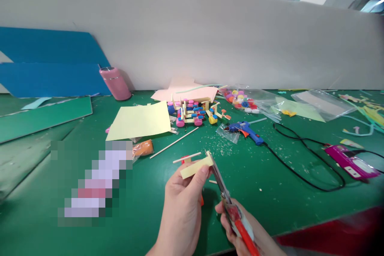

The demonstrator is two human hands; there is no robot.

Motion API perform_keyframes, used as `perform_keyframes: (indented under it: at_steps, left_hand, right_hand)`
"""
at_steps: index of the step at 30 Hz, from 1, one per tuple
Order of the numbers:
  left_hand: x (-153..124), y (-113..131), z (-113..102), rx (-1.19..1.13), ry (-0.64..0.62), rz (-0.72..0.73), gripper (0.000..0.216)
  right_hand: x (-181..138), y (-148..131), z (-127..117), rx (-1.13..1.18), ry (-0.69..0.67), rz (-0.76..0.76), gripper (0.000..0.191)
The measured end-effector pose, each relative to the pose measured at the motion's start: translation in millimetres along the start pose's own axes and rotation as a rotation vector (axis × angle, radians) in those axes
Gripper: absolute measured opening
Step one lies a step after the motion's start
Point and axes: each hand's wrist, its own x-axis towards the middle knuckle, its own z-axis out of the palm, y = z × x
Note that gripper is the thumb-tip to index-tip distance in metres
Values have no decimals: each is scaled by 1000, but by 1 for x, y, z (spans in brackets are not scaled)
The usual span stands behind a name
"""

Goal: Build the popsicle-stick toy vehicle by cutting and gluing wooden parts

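Between the thumb and fingers of my left hand is a short pale yellow paper strip. My right hand grips a pair of red-handled scissors, whose handle looks wrapped in tape. The scissor blades point up and away, with their tips at the right end of the strip. Just beyond my left hand lies a thin wooden stick by a small red piece, partly hidden by the fingers. Another wooden stick lies farther off on the green table.
A blue glue gun with a black cord lies right of centre, near a purple power strip. Small wheeled models stand behind a yellow paper sheet. A pink cup stands by the white partition. A bag holds colourful caps.
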Motion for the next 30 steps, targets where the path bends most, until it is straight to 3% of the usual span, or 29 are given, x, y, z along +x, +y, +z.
perform_keyframes:
  at_steps: [4, 10, 15, 22, 28, 30]
  left_hand:
    - [0, -2, 1, 9, -28, -1, 12]
    - [-1, -2, 2, 49, -30, 4, 12]
    - [0, -5, 2, 54, -18, -1, 14]
    - [-3, -2, 2, 69, -39, -18, 14]
    - [-4, -1, 3, 78, -25, -21, 13]
    - [-4, -1, 3, 72, -27, -21, 13]
  right_hand:
    - [-5, -13, 7, 100, -49, 198, 38]
    - [-1, -17, 3, 101, -103, 277, 44]
    - [4, -27, -3, 65, -134, 371, 35]
    - [2, -30, 1, 63, -135, 282, 35]
    - [-2, -22, 11, 100, -54, 243, 32]
    - [-2, -17, 15, 151, 31, 243, 31]
